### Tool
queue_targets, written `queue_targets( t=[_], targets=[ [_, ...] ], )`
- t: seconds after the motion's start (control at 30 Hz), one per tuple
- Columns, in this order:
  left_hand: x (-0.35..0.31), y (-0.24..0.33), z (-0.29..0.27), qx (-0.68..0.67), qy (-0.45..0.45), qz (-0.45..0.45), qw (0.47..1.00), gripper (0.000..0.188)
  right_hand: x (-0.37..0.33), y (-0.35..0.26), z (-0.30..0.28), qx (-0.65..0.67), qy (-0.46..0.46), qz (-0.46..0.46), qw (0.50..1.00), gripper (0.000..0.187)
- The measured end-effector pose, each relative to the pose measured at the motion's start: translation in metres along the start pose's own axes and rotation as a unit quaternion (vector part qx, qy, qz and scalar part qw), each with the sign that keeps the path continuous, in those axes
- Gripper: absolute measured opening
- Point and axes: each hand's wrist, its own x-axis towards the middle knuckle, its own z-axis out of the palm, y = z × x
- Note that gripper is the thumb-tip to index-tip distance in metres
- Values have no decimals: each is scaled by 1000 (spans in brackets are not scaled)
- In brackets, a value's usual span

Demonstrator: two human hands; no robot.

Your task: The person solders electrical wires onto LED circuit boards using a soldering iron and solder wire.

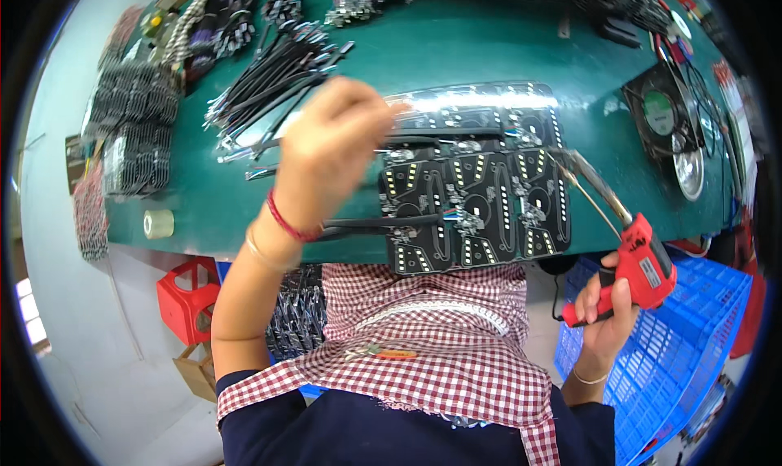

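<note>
My right hand [607,311] grips a red soldering gun [646,268] by its handle. The gun's metal tip and thin feed tube reach the upper right of a panel of black circuit boards [481,173]. Motion blurs my left hand [338,136], which is above the panel's left side with its fingers curled in; whatever they hold cannot be made out. Black cables [415,221] with coloured wire ends lie across the panel. Behind it, a second row of boards [476,99] reflects a bright strip of light.
Loose black cables [273,83] are heaped at the back left. A fan [660,107] stands on the right of the green table [586,75], with tape [159,223] on its left. Below are a red stool [183,303] and a blue crate [652,376].
</note>
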Motion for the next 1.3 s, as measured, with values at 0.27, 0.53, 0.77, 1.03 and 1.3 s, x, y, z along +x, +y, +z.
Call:
queue_targets(
  t=[0.27, 0.53, 0.77, 1.03, 1.3],
  targets=[
    [-24, 104, 47, -192, -57, 83, 976, 28, 8, 3, 58, 29, -53, 60, 996, 41],
    [-30, 113, 60, -161, -68, 136, 975, 34, 11, 6, 55, -44, -74, 54, 995, 39],
    [-26, 106, 57, -256, -89, 95, 958, 30, 11, -2, 54, -38, -91, 75, 992, 42],
    [-16, 113, 45, -339, -81, 14, 937, 31, 15, -12, 56, 66, -136, 77, 986, 40],
    [-19, 111, 43, -456, -100, -114, 877, 21, 13, -5, 68, 137, -145, 66, 978, 43]
  ],
)
